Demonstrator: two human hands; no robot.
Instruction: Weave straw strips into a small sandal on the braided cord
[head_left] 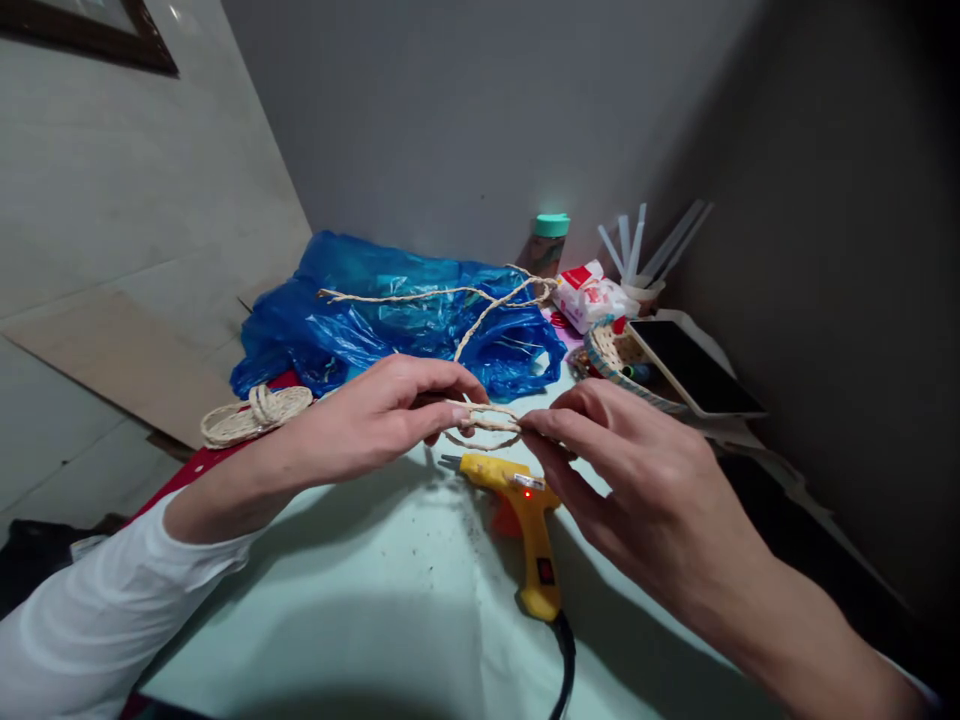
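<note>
Between my two hands is a small loop of beige twisted cord [491, 424], held above the table. My left hand [390, 415] pinches its left side between thumb and fingers. The fingertips of my right hand [630, 460] close on its right side. A loose length of the cord runs up from my left fingers and curls over the blue plastic bag, its frayed end pointing left. Just below the loop lies a yellow glue gun [536, 540] with a red light on, its nozzle to the left. Beside my left forearm rests a tied coil of cord [259, 415].
A crumpled blue plastic bag [375, 320] spreads across the back. Behind stand a bottle with a teal lid [553, 226] and a cup of white sticks [643, 292]. A tablet [697, 365] leans on a woven basket [611, 365] at right. The glue gun's black cable [566, 665] runs forward.
</note>
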